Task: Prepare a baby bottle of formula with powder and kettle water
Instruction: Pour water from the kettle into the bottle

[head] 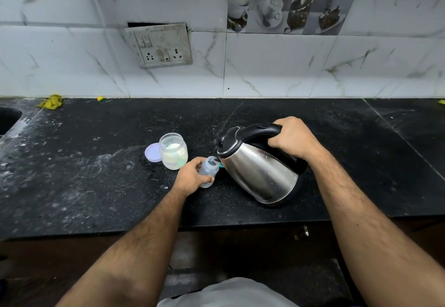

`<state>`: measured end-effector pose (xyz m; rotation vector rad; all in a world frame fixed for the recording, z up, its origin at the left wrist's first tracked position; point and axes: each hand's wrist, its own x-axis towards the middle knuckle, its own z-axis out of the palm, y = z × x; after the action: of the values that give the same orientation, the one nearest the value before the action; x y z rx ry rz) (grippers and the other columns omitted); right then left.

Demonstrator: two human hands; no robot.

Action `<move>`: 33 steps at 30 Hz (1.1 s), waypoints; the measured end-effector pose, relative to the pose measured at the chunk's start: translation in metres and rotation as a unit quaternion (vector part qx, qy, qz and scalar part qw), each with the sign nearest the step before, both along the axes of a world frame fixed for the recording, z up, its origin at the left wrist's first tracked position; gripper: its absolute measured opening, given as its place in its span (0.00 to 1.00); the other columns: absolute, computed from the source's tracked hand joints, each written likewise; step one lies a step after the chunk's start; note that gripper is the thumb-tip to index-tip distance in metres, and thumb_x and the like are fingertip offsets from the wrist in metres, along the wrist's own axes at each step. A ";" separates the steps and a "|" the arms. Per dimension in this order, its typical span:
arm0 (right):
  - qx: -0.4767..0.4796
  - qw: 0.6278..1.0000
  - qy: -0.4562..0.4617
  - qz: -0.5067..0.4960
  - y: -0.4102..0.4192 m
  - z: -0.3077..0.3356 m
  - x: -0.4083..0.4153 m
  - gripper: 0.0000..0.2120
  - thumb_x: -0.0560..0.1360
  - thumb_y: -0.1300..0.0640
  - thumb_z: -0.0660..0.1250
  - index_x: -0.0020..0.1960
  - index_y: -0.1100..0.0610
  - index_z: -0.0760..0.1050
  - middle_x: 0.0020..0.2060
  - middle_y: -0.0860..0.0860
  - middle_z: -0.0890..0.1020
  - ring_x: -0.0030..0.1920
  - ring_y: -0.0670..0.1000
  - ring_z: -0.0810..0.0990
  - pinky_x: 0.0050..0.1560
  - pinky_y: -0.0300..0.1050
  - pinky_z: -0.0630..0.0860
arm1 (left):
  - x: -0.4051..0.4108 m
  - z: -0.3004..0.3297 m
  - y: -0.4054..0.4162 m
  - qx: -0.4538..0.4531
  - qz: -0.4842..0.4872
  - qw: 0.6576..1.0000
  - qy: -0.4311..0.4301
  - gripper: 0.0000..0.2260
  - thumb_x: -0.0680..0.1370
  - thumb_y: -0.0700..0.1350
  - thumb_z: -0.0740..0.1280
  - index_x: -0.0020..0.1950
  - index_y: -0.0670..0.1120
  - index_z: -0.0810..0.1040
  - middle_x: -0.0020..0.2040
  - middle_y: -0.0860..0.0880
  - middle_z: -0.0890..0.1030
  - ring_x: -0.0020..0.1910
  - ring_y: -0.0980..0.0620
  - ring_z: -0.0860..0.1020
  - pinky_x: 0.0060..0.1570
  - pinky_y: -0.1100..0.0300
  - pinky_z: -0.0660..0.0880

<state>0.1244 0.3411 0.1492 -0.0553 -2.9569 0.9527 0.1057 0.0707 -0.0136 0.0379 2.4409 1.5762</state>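
Open jar (173, 151) and lid (153, 153) just left of bottle (209, 169); tilted kettle (258, 165) close on its right.

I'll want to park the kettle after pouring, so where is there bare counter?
Bare counter lies right of the kettle, beyond the right hand, and behind it towards the wall. Left of the lid is open too. It is crowded between jar, baby bottle, left hand and kettle.

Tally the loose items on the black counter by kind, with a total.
Steel kettle with black handle: 1
Clear baby bottle: 1
Clear glass jar of white powder: 1
Lilac round lid: 1
Yellow scraps: 2
Total: 6
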 end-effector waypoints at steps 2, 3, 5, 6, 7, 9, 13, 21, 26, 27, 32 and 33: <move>0.003 1.000 0.000 0.001 -0.001 0.000 0.000 0.02 0.62 0.60 0.70 0.35 0.57 0.78 0.27 0.50 0.79 0.28 0.50 0.74 0.31 0.45 0.71 | 0.000 -0.001 0.000 0.000 0.000 1.000 -0.001 0.23 0.67 0.34 0.78 0.58 0.49 0.78 0.53 0.49 0.83 0.54 0.50 0.81 0.59 0.57 0.76; 0.006 1.000 0.001 0.002 -0.001 0.001 0.000 0.02 0.62 0.60 0.70 0.35 0.58 0.78 0.26 0.50 0.78 0.27 0.50 0.74 0.31 0.45 0.71 | -0.001 0.000 -0.001 -0.001 0.000 1.000 -0.001 0.23 0.67 0.34 0.78 0.58 0.48 0.78 0.54 0.49 0.83 0.54 0.51 0.81 0.59 0.57 0.76; 0.012 1.000 0.005 0.004 -0.002 0.001 0.000 0.02 0.62 0.61 0.70 0.34 0.58 0.77 0.24 0.49 0.76 0.26 0.50 0.73 0.31 0.45 0.70 | -0.001 0.000 -0.001 -0.003 0.000 1.000 0.002 0.23 0.67 0.34 0.78 0.58 0.48 0.78 0.54 0.48 0.83 0.54 0.50 0.81 0.60 0.57 0.76; 0.014 1.000 0.006 0.005 -0.002 0.001 0.000 0.02 0.62 0.61 0.70 0.34 0.59 0.77 0.24 0.49 0.76 0.26 0.50 0.72 0.31 0.44 0.69 | -0.002 0.000 -0.001 -0.004 -0.001 1.000 0.003 0.23 0.67 0.34 0.78 0.58 0.48 0.78 0.54 0.48 0.83 0.54 0.50 0.81 0.60 0.57 0.76; 0.016 1.000 0.006 0.005 -0.002 0.001 0.000 0.03 0.62 0.61 0.70 0.34 0.59 0.77 0.24 0.48 0.75 0.26 0.50 0.72 0.31 0.44 0.69 | -0.002 0.001 -0.001 -0.007 -0.002 1.000 0.004 0.23 0.67 0.34 0.78 0.58 0.48 0.78 0.54 0.48 0.83 0.54 0.50 0.81 0.60 0.57 0.75; 0.016 1.000 0.007 0.004 -0.002 0.002 0.000 0.03 0.62 0.61 0.70 0.34 0.59 0.77 0.23 0.48 0.75 0.25 0.50 0.71 0.30 0.44 0.68 | -0.003 0.002 -0.001 -0.010 -0.004 1.000 0.002 0.23 0.67 0.35 0.78 0.58 0.49 0.77 0.54 0.48 0.83 0.54 0.50 0.80 0.59 0.57 0.75; 0.019 1.000 0.006 0.004 -0.002 0.003 0.000 0.02 0.62 0.61 0.70 0.34 0.59 0.77 0.22 0.47 0.74 0.24 0.49 0.71 0.29 0.44 0.68 | -0.003 0.002 -0.001 -0.010 -0.003 1.000 0.003 0.23 0.67 0.34 0.78 0.58 0.49 0.77 0.53 0.49 0.83 0.51 0.52 0.80 0.54 0.62 0.74; 0.020 1.000 -0.002 0.001 -0.003 0.007 0.000 0.03 0.62 0.61 0.70 0.36 0.58 0.79 0.21 0.47 0.75 0.22 0.46 0.71 0.28 0.41 0.68 | -0.003 0.001 0.000 -0.004 -0.001 1.000 0.000 0.23 0.67 0.34 0.78 0.59 0.47 0.78 0.52 0.49 0.83 0.49 0.54 0.80 0.53 0.63 0.74; 0.024 1.000 -0.006 0.002 -0.004 0.009 0.001 0.03 0.63 0.61 0.70 0.36 0.58 0.79 0.22 0.48 0.75 0.21 0.46 0.71 0.28 0.41 0.69 | -0.003 0.000 -0.001 0.000 -0.001 1.000 -0.001 0.23 0.67 0.34 0.78 0.58 0.48 0.78 0.53 0.49 0.83 0.50 0.53 0.80 0.53 0.63 0.74; 0.025 1.000 -0.006 0.001 -0.004 0.010 0.001 0.03 0.63 0.61 0.70 0.36 0.58 0.79 0.22 0.48 0.75 0.22 0.46 0.71 0.28 0.41 0.69 | -0.003 -0.001 -0.001 0.001 0.000 1.000 -0.001 0.23 0.67 0.34 0.78 0.58 0.47 0.78 0.53 0.49 0.83 0.50 0.53 0.80 0.53 0.63 0.75; 0.028 1.000 -0.006 0.002 -0.003 0.011 0.001 0.02 0.63 0.61 0.70 0.36 0.58 0.78 0.21 0.47 0.74 0.22 0.47 0.71 0.28 0.41 0.69 | -0.003 -0.002 0.000 0.004 0.000 1.000 -0.001 0.23 0.67 0.33 0.78 0.59 0.45 0.78 0.53 0.48 0.83 0.52 0.51 0.80 0.59 0.57 0.75; 0.027 1.000 -0.006 0.001 -0.004 0.011 0.001 0.02 0.63 0.61 0.70 0.36 0.57 0.78 0.21 0.47 0.74 0.22 0.47 0.71 0.28 0.41 0.69 | -0.002 -0.002 0.000 0.004 0.001 1.000 -0.002 0.24 0.67 0.33 0.78 0.60 0.45 0.78 0.54 0.48 0.83 0.53 0.51 0.80 0.59 0.57 0.75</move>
<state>0.1257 0.3376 0.1607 -0.0574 -2.9917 0.8747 0.1033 0.0711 -0.0158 0.0352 2.4324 1.5856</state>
